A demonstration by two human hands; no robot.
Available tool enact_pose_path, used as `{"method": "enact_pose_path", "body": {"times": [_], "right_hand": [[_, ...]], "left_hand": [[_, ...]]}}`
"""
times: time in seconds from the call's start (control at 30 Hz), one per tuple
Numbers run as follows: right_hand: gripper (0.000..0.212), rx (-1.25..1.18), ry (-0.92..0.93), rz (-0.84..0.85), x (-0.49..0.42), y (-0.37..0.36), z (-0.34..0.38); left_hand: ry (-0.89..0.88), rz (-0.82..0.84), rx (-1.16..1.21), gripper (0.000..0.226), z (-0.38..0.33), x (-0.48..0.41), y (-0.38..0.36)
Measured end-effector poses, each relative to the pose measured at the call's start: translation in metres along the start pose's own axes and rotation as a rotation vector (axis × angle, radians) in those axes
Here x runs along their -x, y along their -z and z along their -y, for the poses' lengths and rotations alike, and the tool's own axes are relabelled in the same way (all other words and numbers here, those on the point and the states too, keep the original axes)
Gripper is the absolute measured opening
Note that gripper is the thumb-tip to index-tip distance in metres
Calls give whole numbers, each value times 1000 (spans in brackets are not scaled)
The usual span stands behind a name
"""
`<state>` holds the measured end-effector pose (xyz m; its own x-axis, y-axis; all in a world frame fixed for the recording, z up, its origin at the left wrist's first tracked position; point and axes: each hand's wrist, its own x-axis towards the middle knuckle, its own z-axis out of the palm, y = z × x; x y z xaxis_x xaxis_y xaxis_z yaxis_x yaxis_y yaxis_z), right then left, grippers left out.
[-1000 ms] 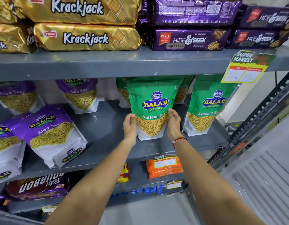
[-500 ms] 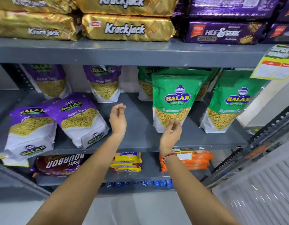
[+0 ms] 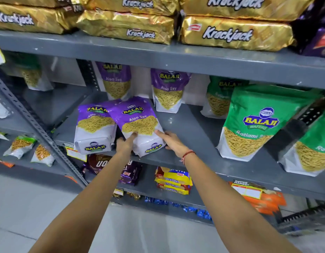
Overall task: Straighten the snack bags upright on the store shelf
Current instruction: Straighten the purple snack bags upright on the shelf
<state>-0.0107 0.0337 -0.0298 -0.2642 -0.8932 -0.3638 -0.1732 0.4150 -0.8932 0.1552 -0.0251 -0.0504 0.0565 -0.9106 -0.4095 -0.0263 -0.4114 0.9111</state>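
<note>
The upper shelf edge cuts off the tops of the two rear purple Aloo Sev bags (image 3: 168, 90) and of a green bag (image 3: 219, 96) behind; the picture's right edge crops another green bag; a far-left bag under the shelf is too blurred to read, and price tags along the shelf edges are illegible; packets on the lower shelf are partly hidden by both forearms, one showing upside-down letters only in part.

Gold packs (image 3: 234, 33) on top read "Krackjack"; the front green bag (image 3: 258, 123) reads "Balaji Wafers" and "Ratlami S…", the rest out of sight.

On the middle shelf (image 3: 190, 128) a leaning purple bag (image 3: 139, 125), marked "Balaji Wafers, Aloo Sev", tilts back to the left, overlapping a second purple bag (image 3: 95, 128) just beside it; the left hand (image 3: 125, 145) presses fingers against its lower front, the right hand (image 3: 171, 141) lies flat-fingered against its right bottom corner, a red thread at the wrist; both hands are spread and touching the bag, neither closed around it.
</note>
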Motion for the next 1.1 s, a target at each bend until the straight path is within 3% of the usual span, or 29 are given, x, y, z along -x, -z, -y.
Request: {"method": "enact_pose_path", "body": {"times": [0.07,0.13,0.33,0.5,0.7,1.1], "right_hand": [[52,-41,-18,50,-3,-5,1],[52,-126,-20,77,-2,-5,2],[51,-222,12,52,9,-6,-11],[65,-259,172,-50,21,-14,-29],[65,-273,261,-105,28,-16,-27],[68,-206,307,-148,26,-1,-28]], "left_hand": [[172,174,64,67,3,0,5],[197,287,71,66,6,-3,7],[111,405,128,40,7,7,14],[-60,506,52,38,1,14,32],[-157,574,6,42,-13,21,36],[-164,616,18,48,-20,13,22]]}}
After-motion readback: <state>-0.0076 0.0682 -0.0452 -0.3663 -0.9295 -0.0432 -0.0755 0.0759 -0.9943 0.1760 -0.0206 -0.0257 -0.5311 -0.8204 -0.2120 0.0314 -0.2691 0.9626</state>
